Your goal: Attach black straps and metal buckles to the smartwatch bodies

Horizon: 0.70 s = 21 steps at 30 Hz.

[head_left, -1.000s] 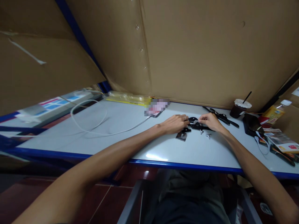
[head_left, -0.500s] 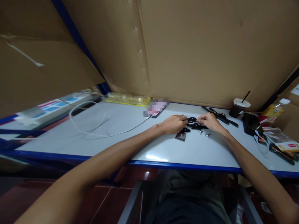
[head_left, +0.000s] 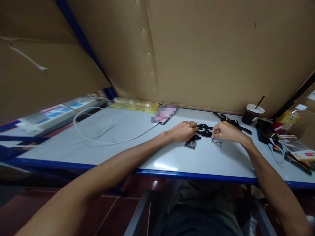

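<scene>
In the head view, a black metal spokeshave (head_left: 206, 132) lies on the white table. My left hand (head_left: 185, 131) is closed round its left handle. My right hand (head_left: 225, 131) is at the right end of the tool, its thumb and fingers pinched together; whether anything is between them is hidden. Just below its fingertips lies a silver wing-shaped screw (head_left: 211, 139), with another silver screw (head_left: 219, 143) to the right. A flat dark metal blade (head_left: 191, 144) rests in front of my left hand, a small black plate (head_left: 196, 137) overlapping its upper edge.
Behind my right hand lie long black tools (head_left: 236, 124). A lidded drink cup (head_left: 252, 113), a bottle (head_left: 292, 116) and a black box (head_left: 265, 131) stand at the right. A phone (head_left: 164, 114) on a white cable (head_left: 118, 143) sits at the back, before a cardboard wall (head_left: 209, 55).
My right hand has moved slightly right and toward me, from over the spokeshave's right part to beside the silver screws. My left hand keeps its place on the handle.
</scene>
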Motion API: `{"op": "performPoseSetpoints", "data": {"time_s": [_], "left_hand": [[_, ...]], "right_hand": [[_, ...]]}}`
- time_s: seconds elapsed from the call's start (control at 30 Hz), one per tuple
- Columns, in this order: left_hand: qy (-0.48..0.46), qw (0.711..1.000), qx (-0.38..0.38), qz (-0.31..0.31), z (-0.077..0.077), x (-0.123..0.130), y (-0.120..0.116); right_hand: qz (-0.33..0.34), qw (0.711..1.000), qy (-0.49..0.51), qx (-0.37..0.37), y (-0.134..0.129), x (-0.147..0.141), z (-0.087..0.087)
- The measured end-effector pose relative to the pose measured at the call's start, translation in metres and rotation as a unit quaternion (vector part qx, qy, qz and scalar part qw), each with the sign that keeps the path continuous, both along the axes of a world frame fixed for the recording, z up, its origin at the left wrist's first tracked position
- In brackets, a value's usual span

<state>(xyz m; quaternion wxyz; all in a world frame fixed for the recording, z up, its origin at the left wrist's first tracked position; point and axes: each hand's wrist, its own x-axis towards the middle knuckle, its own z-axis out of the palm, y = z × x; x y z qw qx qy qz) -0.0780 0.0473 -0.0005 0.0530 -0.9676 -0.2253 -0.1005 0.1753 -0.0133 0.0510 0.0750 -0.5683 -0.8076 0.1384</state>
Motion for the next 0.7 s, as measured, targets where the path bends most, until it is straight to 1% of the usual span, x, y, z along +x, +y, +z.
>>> {"op": "performPoseSetpoints", "data": {"time_s": [0.07,0.13,0.23,0.37,0.5,0.6,0.7], "left_hand": [[0.003,1.0,0.0,0.003,0.0,0.0,0.0],[0.003,1.0,0.002,0.003,0.0,0.0,0.0],[0.002,1.0,0.003,0.002,0.0,0.0,0.0],[0.005,1.0,0.001,0.0,0.0,-0.001,0.001],[0.001,1.0,0.001,-0.006,0.0,-0.001,0.001],[-0.001,1.0,0.001,-0.008,0.0,-0.001,0.0],[0.006,1.0,0.003,-0.003,0.001,-0.001,0.0]], "right_hand": [[-0.014,0.999,-0.041,0.016,-0.005,-0.008,0.0],[-0.018,0.997,-0.069,0.016,-0.009,-0.015,0.0],[-0.012,0.995,-0.1,0.004,-0.015,-0.024,0.001],[0.007,0.992,-0.122,0.012,-0.019,-0.029,0.0],[0.013,0.996,-0.086,0.007,-0.014,-0.026,-0.002],[0.002,1.0,-0.02,0.006,-0.008,-0.021,-0.004],[0.013,0.998,0.058,0.001,-0.003,-0.019,-0.007]]}}
